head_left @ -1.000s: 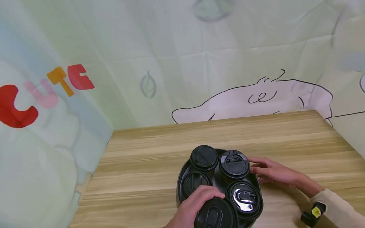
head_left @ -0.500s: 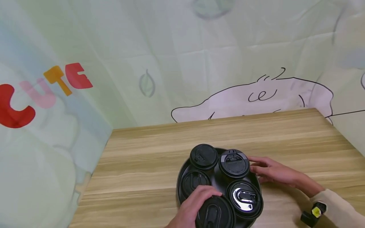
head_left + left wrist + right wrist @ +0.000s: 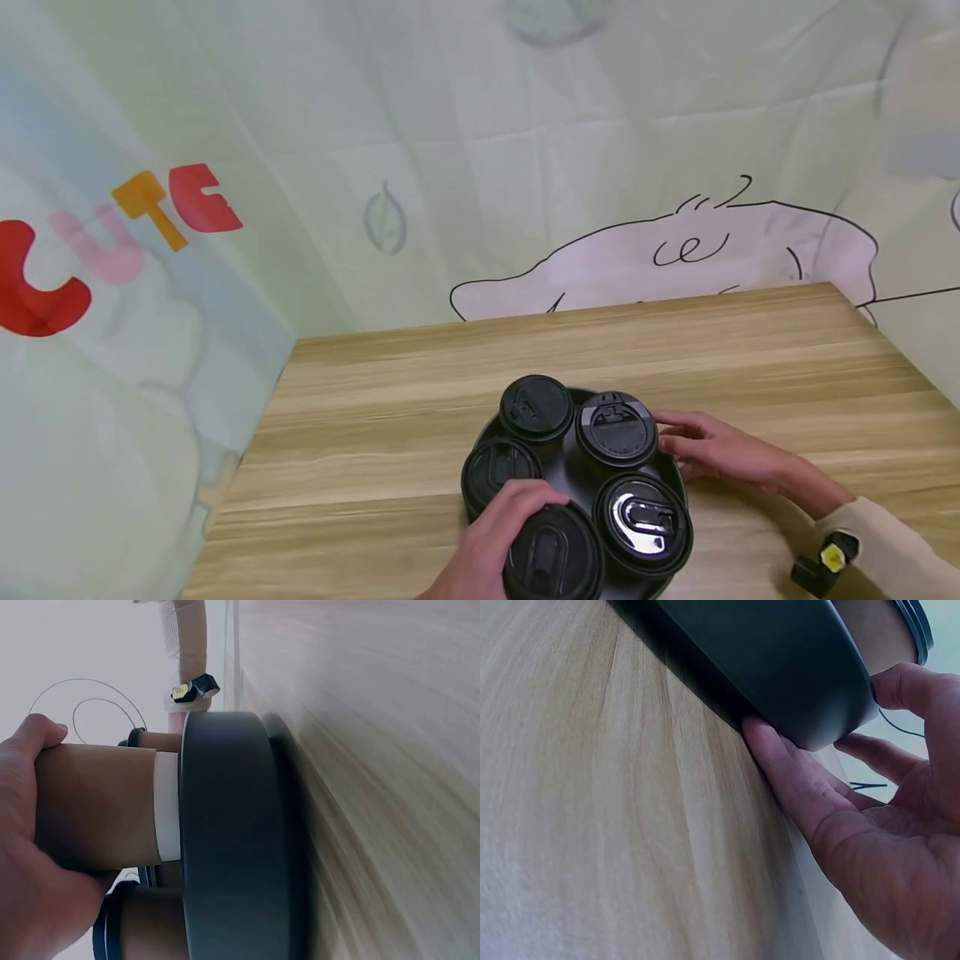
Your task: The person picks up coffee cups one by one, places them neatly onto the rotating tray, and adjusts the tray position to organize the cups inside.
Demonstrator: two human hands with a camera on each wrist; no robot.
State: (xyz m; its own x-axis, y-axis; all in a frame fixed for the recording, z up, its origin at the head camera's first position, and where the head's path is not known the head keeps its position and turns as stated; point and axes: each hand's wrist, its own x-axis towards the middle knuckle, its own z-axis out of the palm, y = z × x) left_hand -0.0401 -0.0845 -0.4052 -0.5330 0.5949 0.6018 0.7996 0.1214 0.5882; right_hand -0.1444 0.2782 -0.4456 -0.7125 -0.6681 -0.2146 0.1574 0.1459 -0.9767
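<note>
A black round pan (image 3: pixel 572 473) holds several paper coffee cups with black lids, all upright or nearly so. My left hand (image 3: pixel 487 546) grips the front-left coffee cup (image 3: pixel 553 557), fingers round its brown body. In the left wrist view, this cup's white lower band (image 3: pixel 167 806) shows right above the pan rim. Close beside it stands the left cup (image 3: pixel 497 465), its lid overlapping the pan's left edge. My right hand (image 3: pixel 723 452) holds the pan's right side, the thumb (image 3: pixel 904 684) at the rim and fingertips low on the outer wall.
Other lidded cups stand in the pan: one at back left (image 3: pixel 536 407), one at back right (image 3: pixel 617 429) and a shiny-lidded one at front right (image 3: pixel 645 523). The wooden table (image 3: pixel 360 442) extends round the pan. A printed curtain (image 3: pixel 420 125) hangs behind it.
My left hand and its cup have shifted left and slightly away from me. The left cup has moved left toward the pan's rim. My right hand stays put.
</note>
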